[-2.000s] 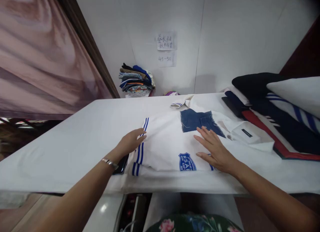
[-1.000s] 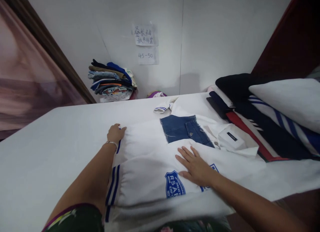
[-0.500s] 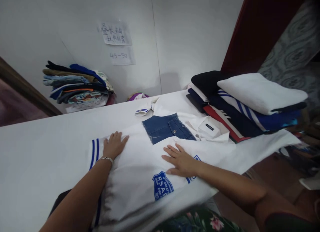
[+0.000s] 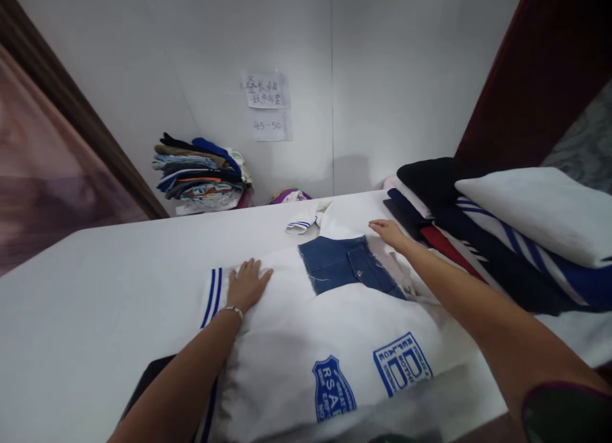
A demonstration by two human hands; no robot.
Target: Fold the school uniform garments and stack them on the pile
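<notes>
A white jacket (image 4: 282,341) lies spread on the table, with a frayed denim pocket patch (image 4: 339,262), blue badge prints and a blue-striped hem. Fingers spread, my left hand (image 4: 247,287) rests flat on it beside the hem stripes. My right hand (image 4: 389,232) is at the jacket's far shoulder, beyond the denim patch; its fingers are stretched out and it grips nothing I can see. My right forearm covers most of the collar. One striped cuff (image 4: 300,226) sits bent at the far side.
Folded garments (image 4: 535,213) are stacked along the right of the white table (image 4: 119,290). Behind the far edge stands another clothes pile (image 4: 203,169), near a purple-and-white bundle (image 4: 291,196). Handwritten paper signs (image 4: 268,105) hang on the wall; a pink curtain (image 4: 57,156) hangs at left.
My right hand has moved from the jacket's front to its far shoulder, uncovering the square blue print. My left hand stays near the hem. The view has shifted.
</notes>
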